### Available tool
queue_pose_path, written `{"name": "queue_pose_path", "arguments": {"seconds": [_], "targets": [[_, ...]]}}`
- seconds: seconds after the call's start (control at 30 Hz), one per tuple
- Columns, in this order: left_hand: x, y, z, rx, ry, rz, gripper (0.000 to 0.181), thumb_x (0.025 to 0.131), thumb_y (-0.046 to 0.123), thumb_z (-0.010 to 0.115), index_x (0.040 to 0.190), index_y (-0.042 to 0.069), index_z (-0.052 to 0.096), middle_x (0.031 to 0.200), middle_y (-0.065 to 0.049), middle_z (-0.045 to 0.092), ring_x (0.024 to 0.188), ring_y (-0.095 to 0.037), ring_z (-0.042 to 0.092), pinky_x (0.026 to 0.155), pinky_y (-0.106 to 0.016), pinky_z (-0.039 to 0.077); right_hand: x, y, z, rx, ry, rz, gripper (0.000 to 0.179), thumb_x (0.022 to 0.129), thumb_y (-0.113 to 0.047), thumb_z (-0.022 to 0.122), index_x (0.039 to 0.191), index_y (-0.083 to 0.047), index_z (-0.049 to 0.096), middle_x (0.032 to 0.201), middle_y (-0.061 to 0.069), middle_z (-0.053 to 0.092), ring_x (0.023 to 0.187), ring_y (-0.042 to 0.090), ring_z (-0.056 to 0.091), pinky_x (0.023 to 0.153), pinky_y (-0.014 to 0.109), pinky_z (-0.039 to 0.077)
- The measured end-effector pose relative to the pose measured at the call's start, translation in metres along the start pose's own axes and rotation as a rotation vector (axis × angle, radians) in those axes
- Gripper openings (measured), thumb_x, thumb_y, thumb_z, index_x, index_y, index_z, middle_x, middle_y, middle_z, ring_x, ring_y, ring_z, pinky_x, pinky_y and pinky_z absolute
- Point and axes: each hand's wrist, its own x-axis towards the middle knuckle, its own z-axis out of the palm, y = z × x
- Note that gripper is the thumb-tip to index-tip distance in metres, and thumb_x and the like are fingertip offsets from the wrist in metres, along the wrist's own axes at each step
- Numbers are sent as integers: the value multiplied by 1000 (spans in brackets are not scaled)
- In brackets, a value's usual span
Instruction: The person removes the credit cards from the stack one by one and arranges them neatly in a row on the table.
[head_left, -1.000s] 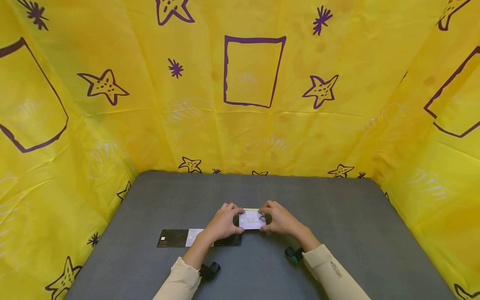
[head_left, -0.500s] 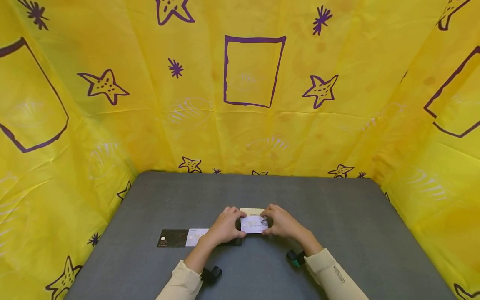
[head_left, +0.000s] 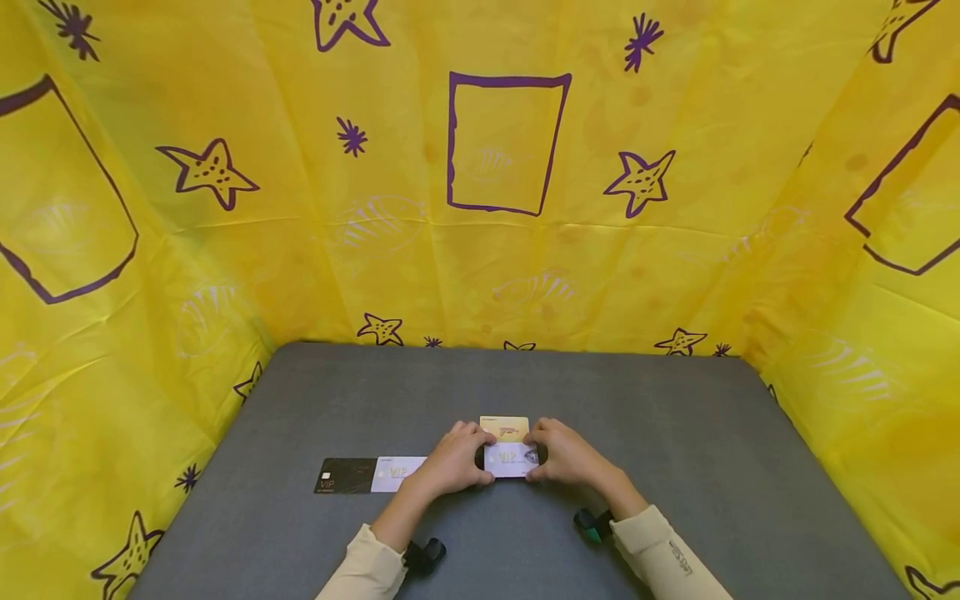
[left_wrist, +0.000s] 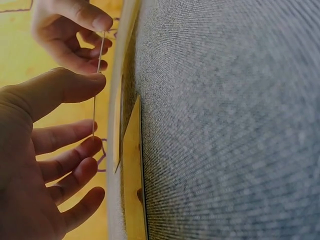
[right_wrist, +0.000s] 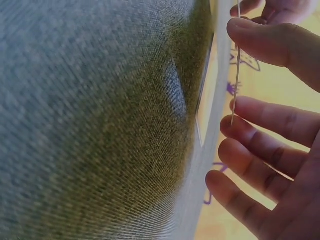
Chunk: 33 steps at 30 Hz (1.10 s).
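Note:
A white VIP card [head_left: 510,458] is held level between both hands, lifted off the table. My left hand [head_left: 453,461] pinches its left end between thumb and fingers, and my right hand [head_left: 572,455] pinches the right end. In both wrist views the card shows as a thin edge-on line [left_wrist: 94,112], apart from the tabletop. Just behind it lies a gold card [head_left: 504,428], its near part covered by the held card. A black VIP card [head_left: 345,476] and another white VIP card [head_left: 393,473] lie side by side at left; my left arm covers that row's right end.
The grey table [head_left: 660,417] stretches out on all sides of the cards. Yellow patterned cloth [head_left: 510,258] hangs along its back and both sides. Dark wrist cameras [head_left: 426,556] are strapped to both arms.
Both hands have drawn the white card toward the body, slightly to the right. More of the gold card behind has come into view. The row's black card at right has become hidden.

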Motion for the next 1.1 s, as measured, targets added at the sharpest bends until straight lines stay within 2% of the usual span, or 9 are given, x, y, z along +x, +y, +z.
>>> {"name": "queue_pose_path", "arguments": {"seconds": [0.4,0.73,0.9,1.1], "targets": [[-3,3,0,28,-56,19,49,67,23,83,111,7,68,106,-6,63,99,-24,53,85,-38,45,-5,0,5,-20,-24,7,45,66,-26,88,103,-5,72,89,-1,56,80,11,45,69,25,39],[-4,5,1,36,-87,-3,46,68,24,84,110,9,68,105,-4,62,99,-22,52,85,-38,44,-5,0,8,-43,-33,-8,44,65,-27,88,101,-6,73,88,-2,57,81,11,46,70,26,41],[-4,7,0,35,-109,-31,45,68,23,85,108,10,69,103,-3,60,97,-20,50,84,-37,43,-4,-6,8,-47,-45,11,44,65,-26,88,100,-5,73,85,-3,54,79,11,44,68,25,39],[-4,7,-2,51,-114,-32,46,67,23,86,107,11,69,101,-2,60,97,-21,51,83,-37,43,-4,-9,10,-50,-57,46,45,66,-27,89,102,-6,72,85,-3,51,78,10,43,67,24,37]]}}
